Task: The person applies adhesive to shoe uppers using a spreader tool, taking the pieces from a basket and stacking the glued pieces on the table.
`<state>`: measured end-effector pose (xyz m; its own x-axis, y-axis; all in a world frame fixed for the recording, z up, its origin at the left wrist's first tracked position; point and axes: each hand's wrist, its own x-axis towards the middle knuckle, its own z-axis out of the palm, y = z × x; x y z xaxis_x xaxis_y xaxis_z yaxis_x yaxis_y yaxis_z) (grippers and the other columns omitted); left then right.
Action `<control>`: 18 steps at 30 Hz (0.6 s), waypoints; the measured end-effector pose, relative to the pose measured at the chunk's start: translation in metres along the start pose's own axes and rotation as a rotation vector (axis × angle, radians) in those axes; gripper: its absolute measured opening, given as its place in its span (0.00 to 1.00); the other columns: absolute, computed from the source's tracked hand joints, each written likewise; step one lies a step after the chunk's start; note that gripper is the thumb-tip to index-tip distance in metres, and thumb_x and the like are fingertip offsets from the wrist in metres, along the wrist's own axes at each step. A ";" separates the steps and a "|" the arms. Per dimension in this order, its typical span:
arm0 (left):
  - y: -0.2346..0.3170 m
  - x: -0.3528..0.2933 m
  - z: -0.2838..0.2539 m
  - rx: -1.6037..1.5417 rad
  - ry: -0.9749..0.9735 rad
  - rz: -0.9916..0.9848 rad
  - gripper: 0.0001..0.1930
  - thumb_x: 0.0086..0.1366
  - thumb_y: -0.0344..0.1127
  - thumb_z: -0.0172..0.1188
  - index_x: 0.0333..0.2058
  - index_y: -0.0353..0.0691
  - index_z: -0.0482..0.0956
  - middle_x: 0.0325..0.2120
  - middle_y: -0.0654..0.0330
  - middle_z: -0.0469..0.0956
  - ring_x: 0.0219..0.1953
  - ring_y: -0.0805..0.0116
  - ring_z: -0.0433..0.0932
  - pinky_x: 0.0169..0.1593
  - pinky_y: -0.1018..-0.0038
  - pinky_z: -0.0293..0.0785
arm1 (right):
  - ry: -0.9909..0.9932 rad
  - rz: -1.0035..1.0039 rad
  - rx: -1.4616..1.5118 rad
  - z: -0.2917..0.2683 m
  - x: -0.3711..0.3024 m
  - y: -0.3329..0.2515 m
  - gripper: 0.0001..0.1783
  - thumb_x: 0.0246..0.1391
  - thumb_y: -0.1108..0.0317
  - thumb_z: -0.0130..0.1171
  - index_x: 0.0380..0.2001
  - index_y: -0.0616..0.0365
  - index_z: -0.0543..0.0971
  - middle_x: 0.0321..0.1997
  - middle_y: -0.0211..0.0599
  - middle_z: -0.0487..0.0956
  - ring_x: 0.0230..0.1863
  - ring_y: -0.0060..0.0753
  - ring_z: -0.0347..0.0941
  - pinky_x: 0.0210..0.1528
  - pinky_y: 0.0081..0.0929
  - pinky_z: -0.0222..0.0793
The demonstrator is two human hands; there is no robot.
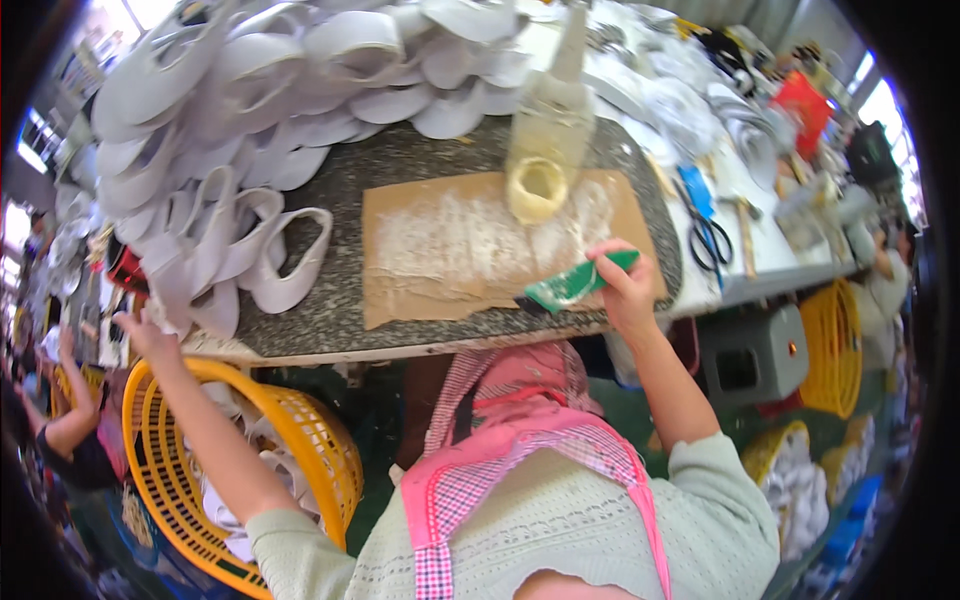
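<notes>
My right hand is closed around a green-handled brush with a dark tip. It hangs over the front edge of a sheet of brown cardboard smeared with whitish paste. On the far part of that cardboard stands a cloudy plastic bottle with a cream-coloured round opening facing me. Far to the left, my left hand reaches out with its fingers apart, beside several white shoe uppers at the table's edge. Whether its fingertips touch one is hard to make out.
White shoe uppers are heaped at the back left of the speckled stone tabletop. Black-handled scissors and a hammer lie on the right. A yellow basket holding white pieces stands below my left arm. Other people work at the sides.
</notes>
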<state>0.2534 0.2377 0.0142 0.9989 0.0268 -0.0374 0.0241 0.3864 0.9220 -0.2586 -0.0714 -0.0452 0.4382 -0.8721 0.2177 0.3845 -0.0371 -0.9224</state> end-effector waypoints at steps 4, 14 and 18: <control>0.003 -0.022 0.011 0.088 -0.133 -0.012 0.42 0.54 0.70 0.33 0.60 0.49 0.41 0.62 0.60 0.36 0.64 0.57 0.29 0.51 0.34 0.22 | 0.036 0.048 0.081 -0.015 0.005 -0.026 0.07 0.45 0.76 0.53 0.30 0.66 0.75 0.28 0.35 0.75 0.29 0.25 0.70 0.34 0.21 0.66; 0.016 -0.107 0.041 0.630 -0.219 1.003 0.18 0.60 0.36 0.49 0.48 0.34 0.66 0.49 0.53 0.66 0.54 0.62 0.62 0.57 0.71 0.53 | 0.020 -0.258 -0.653 -0.035 0.138 -0.073 0.20 0.46 0.67 0.51 0.45 0.61 0.72 0.41 0.42 0.74 0.39 0.28 0.71 0.38 0.23 0.66; -0.011 -0.214 0.089 0.832 -0.776 1.156 0.19 0.56 0.30 0.51 0.48 0.38 0.67 0.52 0.52 0.63 0.59 0.58 0.55 0.59 0.67 0.49 | 0.064 -0.413 -0.994 -0.036 0.222 -0.050 0.34 0.38 0.50 0.62 0.49 0.56 0.69 0.41 0.45 0.74 0.36 0.33 0.73 0.40 0.27 0.67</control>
<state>0.0429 0.1457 0.0460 0.2699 -0.6135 0.7421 -0.9581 -0.0947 0.2702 -0.2098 -0.2809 0.0375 0.3717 -0.7241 0.5811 -0.3515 -0.6890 -0.6338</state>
